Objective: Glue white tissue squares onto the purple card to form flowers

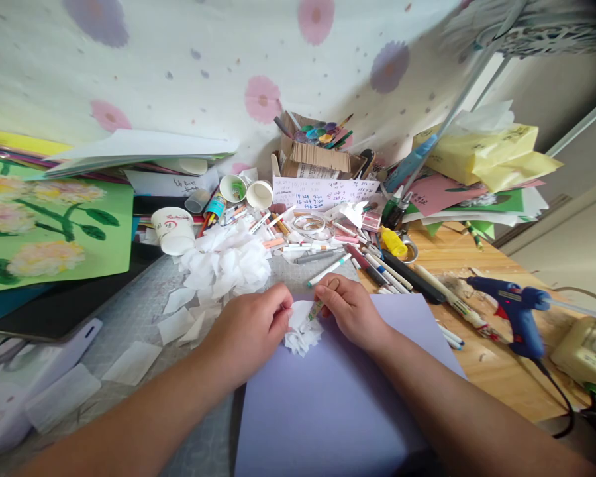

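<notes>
A ruffled bunch of white tissue paper (302, 339) lies near the top edge of a lavender sheet of card (338, 404). My left hand (265, 321) is closed in a pinch at the bunch's left edge, on the white paper as far as shows. In my right hand (350, 308) is a short, thin stick with a greenish lower part (316, 309), held between thumb and fingers. Its tip points down at the paper, and I cannot tell its exact kind. Loose white paper squares (133, 362) and a heap of crumpled paper pieces (228, 262) lie left of my hands.
Markers (385, 270) and pens crowd the table behind my hands. White paper cups (173, 230) stand at the back left. A blue glue gun (519, 311) rests on the right, its cord hanging down. A green flower picture (104, 258) stands at the left.
</notes>
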{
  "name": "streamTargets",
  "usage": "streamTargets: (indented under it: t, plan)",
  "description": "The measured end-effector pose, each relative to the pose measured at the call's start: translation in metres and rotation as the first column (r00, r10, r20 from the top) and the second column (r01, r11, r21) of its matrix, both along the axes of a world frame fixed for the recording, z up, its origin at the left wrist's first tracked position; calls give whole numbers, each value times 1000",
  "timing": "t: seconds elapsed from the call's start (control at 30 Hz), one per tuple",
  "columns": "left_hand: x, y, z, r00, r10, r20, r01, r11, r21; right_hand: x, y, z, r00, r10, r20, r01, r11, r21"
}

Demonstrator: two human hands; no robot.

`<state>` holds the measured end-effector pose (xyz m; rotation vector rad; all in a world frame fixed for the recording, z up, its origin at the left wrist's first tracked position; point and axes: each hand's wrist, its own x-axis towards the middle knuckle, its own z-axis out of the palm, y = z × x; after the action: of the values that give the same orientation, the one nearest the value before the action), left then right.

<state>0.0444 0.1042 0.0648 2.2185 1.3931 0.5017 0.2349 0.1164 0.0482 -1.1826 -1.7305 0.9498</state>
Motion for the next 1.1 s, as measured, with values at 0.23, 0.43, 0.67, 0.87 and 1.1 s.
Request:
streamTargets:
  t: [0.23,0.43,0.67,0.87,1.1]
  plan:
    - [1,0,2,1000,-1,-9,1,1000,-22,2,1,0,978,-35,-207,9,993,-122]
    - [2,0,3,1000,12,-10,-12,999,-47,5,-2,2,878,-35,-478,11,999,-53]
    - [0,0,4,1000,16,-22,-16,1000,-9,0,-3,3,954,109,-280,-146,982,-115]
    - [0,-1,0,999,-43,14,42,994,98,3,-1,6,952,53,-301,-107,980,-166]
    - [2,-7,8,977,-56,205,-22,933,359,2,-1,8,950,55,-308,-107,982,-156]
